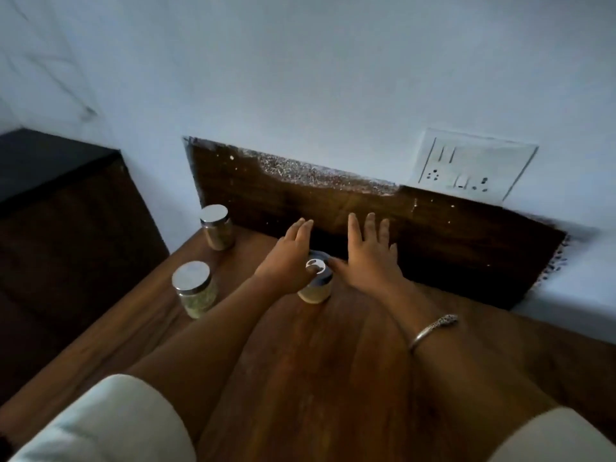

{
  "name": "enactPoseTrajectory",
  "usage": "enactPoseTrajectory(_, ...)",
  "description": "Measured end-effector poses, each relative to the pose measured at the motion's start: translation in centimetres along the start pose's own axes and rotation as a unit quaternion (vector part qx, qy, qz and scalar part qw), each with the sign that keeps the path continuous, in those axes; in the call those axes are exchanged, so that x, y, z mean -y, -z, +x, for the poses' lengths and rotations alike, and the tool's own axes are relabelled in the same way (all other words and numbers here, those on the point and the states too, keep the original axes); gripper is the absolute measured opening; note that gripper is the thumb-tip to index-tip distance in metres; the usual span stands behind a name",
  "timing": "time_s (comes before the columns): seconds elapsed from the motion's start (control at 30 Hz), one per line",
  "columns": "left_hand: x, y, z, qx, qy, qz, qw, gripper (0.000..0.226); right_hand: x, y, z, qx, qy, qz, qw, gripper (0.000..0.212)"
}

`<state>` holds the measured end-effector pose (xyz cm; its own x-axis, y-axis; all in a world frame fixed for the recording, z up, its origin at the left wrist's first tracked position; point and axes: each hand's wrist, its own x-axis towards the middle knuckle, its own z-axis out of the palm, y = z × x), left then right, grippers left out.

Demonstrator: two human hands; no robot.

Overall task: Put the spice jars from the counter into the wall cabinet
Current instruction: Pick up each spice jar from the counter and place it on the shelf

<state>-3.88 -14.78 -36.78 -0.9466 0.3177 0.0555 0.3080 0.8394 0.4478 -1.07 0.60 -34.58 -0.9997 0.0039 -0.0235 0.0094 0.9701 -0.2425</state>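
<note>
Jars: we count 3 spice jars standing upright on the wooden worktop point(333, 361), all with shiny metal lids.
Centre jar: the centre jar point(316, 281) sits between our 2 hands, at about 12 o'clock from us, near the dark wooden backboard point(333, 208).
Left pair: the near left jar point(194, 288) stands at about 10 o'clock with greenish contents; the far left jar point(217, 227) stands beyond it at about 11 o'clock, close to the wall corner.
Left hand: our left hand point(290, 258) hovers over the left side of the centre jar, fingers point(301, 228) spread and extended, gripping nothing.
Right hand: our right hand point(366, 258) lies just to the right of that jar, fingers point(355, 228) splayed flat and empty; whether the thumb touches the lid, we cannot tell. A metal bangle point(430, 331) rides on that wrist.
Cabinet: the wall cabinet is out of view.
Progress: we judge the task barely begun, since all 3 visible jars remain on the worktop and none is lifted.
Left to do: grasp each jar, raise it and shelve it; the centre jar looks like the 1st candidate.
</note>
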Motion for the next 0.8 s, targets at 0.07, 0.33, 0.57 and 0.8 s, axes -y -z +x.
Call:
enactPoseTrajectory(0.07,2.8,-1.7,0.3,0.019,0.001,0.010,1.000,0.084,0.3,-2.9,0.9,0.030,-0.014,-0.005,0.999,0.091)
enactPoseTrajectory(0.33,8.0,-7.0,1.7,0.078,0.029,-0.044,0.996,0.083,0.6,-10.8,2.8,0.063,-0.052,0.009,0.997,0.095)
enactPoseTrajectory(0.57,9.5,-9.8,4.0,0.123,0.070,-0.113,0.984,0.096,-0.6,-15.2,5.4,0.052,-0.148,0.175,0.972,0.106)
enactPoseTrajectory(0.8,9.8,-11.2,5.1,0.158,0.085,-0.160,0.971,0.106,-0.1,-18.4,7.2,-0.014,-0.175,0.265,0.948,0.100)
